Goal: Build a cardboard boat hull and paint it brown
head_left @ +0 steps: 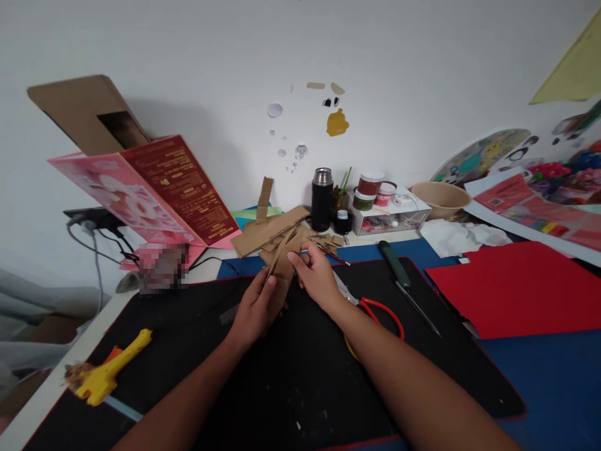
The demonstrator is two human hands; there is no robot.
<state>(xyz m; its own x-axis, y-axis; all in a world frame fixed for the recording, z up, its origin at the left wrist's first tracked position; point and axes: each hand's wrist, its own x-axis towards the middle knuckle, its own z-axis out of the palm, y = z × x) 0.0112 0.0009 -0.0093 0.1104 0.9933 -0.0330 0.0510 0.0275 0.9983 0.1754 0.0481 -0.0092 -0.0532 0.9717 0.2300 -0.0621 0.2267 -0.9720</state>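
Both hands hold a folded piece of brown cardboard [282, 265] above the black mat. My left hand [257, 303] grips its lower end, thumb on top. My right hand [315, 273] pinches its upper right edge between thumb and fingers. Behind it lie more cardboard strips [272, 230] and small scraps. Under my right forearm are scissors [382, 311] with red handles, partly hidden. To the right of them rest a green-handled craft knife [395, 266] and a thin pointed metal tool [417, 308].
A yellow glue gun [113, 369] lies at the left on the black mat [263, 401]. At the back stand a black thermos [322, 200] and paint jars [369, 183] on a box. Red paper [521, 291] covers the right side. A pink-and-red folder [173, 194] stands at the left.
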